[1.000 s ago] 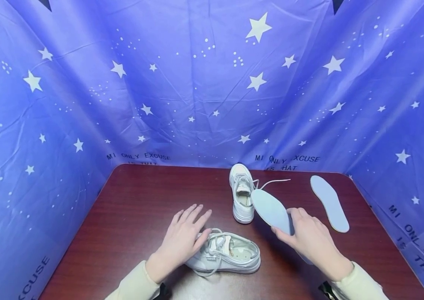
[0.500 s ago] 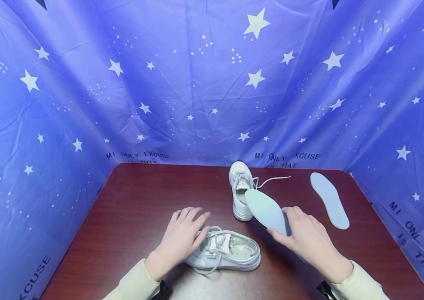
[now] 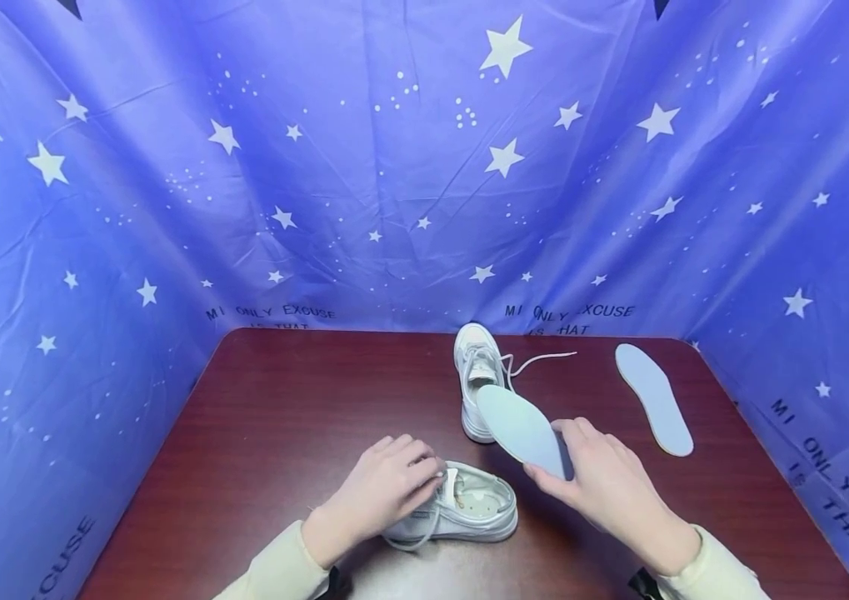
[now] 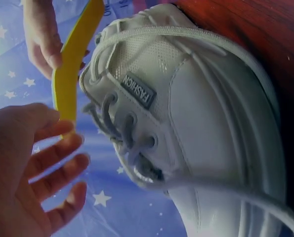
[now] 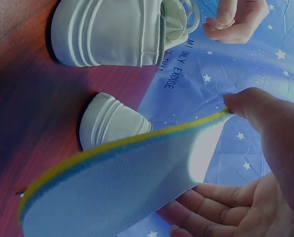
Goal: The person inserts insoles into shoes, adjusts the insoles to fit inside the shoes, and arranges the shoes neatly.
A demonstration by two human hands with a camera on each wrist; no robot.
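Observation:
My right hand (image 3: 604, 479) pinches a pale insole (image 3: 517, 425) between thumb and fingers and holds it tilted above the table. The insole's yellow underside (image 4: 72, 74) shows in the left wrist view, its blue-white top (image 5: 122, 182) in the right wrist view. A white lace-up sneaker (image 3: 480, 508) lies in front of me, toe to the left and its opening toward the right hand. Over its toe and laces hovers my left hand (image 3: 387, 483), fingers loosely bent with nothing between them. In the left wrist view a gap separates those fingers from the laces (image 4: 122, 121).
The second white sneaker (image 3: 475, 408) stands farther back, a loose lace trailing right, partly covered by the held insole in the head view. Another insole (image 3: 655, 400) lies flat at the right of the dark red table (image 3: 304, 392). A blue starry curtain (image 3: 394, 167) surrounds the table.
My left hand has moved right over the laces of the near sneaker, its fingers bending more. The right hand has brought the insole slightly left. The sneakers stay in place.

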